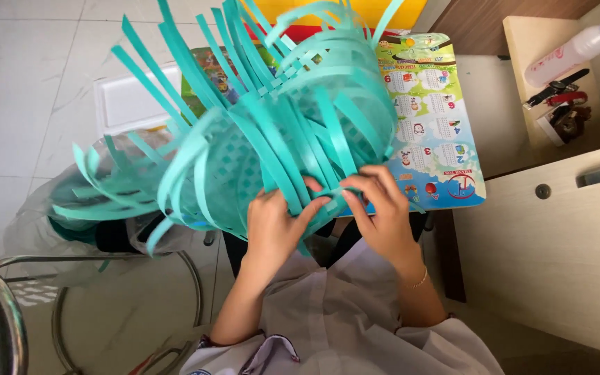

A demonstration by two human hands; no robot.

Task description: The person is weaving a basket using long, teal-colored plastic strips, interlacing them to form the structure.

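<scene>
A half-woven teal basket (272,132) of flat plastic strips fills the middle of the head view, with many loose strip ends fanning up and to the left. My left hand (272,226) grips its near edge, fingers curled around a strip. My right hand (380,208) pinches strips at the same edge, just to the right, and wears a thin bracelet at the wrist. Both hands touch the weave and nearly meet. The basket rests over a small table (446,139) with a colourful printed chart top.
A white tray (130,104) lies on the floor at the left. A clear bag with more teal strips (85,201) sits by a metal stool (8,292). At the right stand a wooden cabinet (557,243) and a shelf with a white bottle (578,45) and tools.
</scene>
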